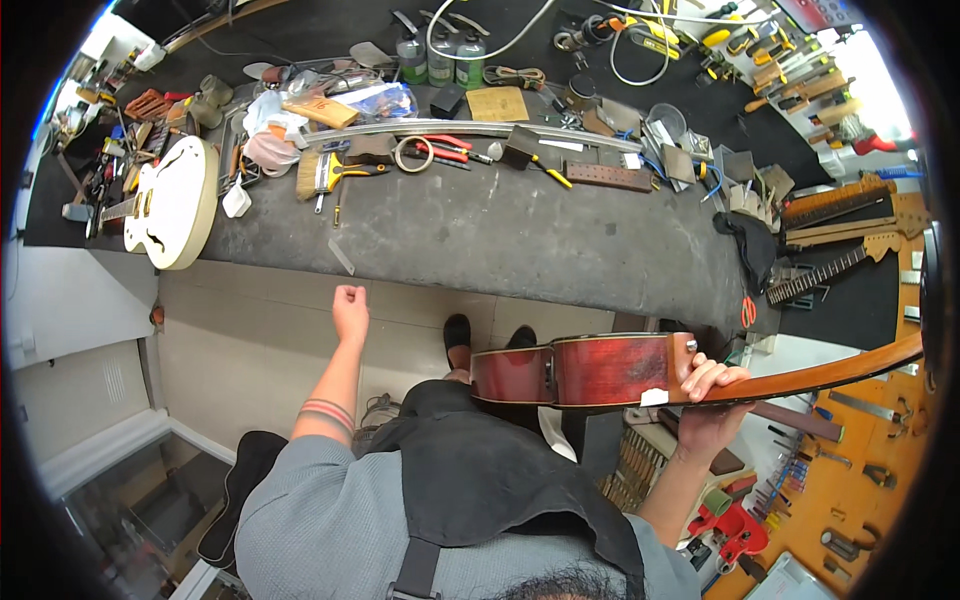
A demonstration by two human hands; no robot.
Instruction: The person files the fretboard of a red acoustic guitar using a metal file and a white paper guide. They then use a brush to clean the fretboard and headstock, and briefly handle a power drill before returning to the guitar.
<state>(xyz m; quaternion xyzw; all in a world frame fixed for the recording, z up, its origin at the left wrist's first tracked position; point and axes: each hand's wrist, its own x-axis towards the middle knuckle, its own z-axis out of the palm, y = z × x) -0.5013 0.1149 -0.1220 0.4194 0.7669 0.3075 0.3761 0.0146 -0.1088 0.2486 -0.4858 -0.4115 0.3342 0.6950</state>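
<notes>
My right hand (708,382) is wrapped round the neck of a red acoustic guitar (610,365), right where the neck meets the body. The guitar lies on its edge across my front, its side facing up and its brown neck running off to the right. A small white patch (654,397) sits on its rim near the neck joint. My left hand (350,315) hovers in front of the bench with its fingers curled closed; whatever may be inside is hidden. Just beyond it, apart from the fingers, a thin flat strip (341,256) lies at the bench's front edge.
The dark workbench (480,235) spans the front. A cream guitar body (185,205) lies at its left end. Brushes, red-handled pliers (440,150), a tape roll (413,154) and spray bottles (440,60) crowd the back. Guitar necks (820,275) and red scissors (748,312) lie right.
</notes>
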